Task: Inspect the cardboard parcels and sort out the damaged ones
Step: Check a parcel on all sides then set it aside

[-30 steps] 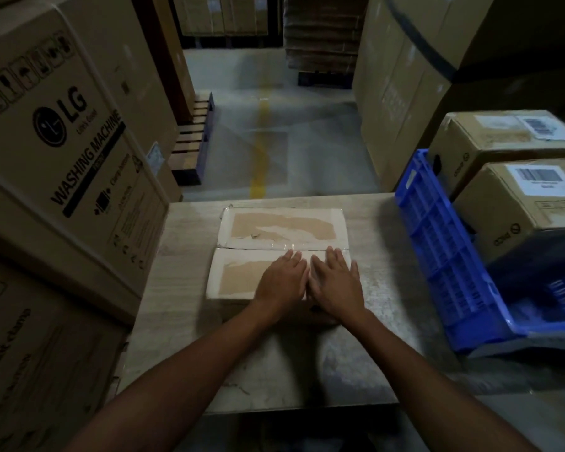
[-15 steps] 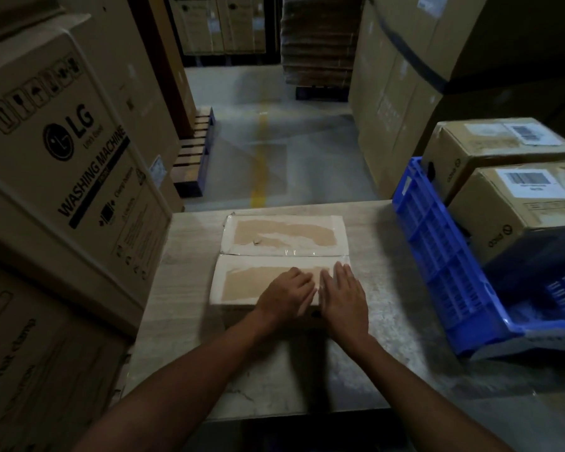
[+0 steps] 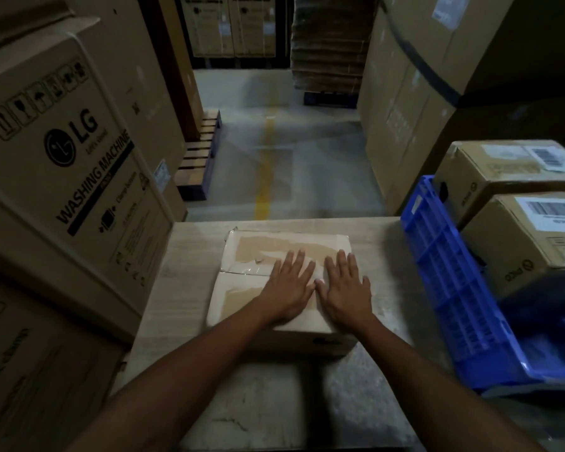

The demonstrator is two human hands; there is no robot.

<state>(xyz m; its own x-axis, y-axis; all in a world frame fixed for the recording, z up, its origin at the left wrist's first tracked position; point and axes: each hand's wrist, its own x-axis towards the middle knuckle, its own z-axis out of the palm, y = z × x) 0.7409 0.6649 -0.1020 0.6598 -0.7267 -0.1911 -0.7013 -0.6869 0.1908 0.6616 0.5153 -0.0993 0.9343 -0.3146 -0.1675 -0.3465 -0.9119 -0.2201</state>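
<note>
While the parcel (image 3: 242,290) sits on the desk (image 3: 190,256), left hand (image 3: 289,288) and right hand (image 3: 346,290) press flat on top; neither grip closed, fingers straight. Inspection step; top facing torn. Next move likely needs hands around its sides to lift.

Parcel (image 3: 242,288) and crate (image 3: 454,288) on table (image 3: 190,256)

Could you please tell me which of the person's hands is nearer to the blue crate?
Right. The right hand lies flat on the parcel at its side toward the blue crate; the left hand lies flat beside it, farther away.
</note>
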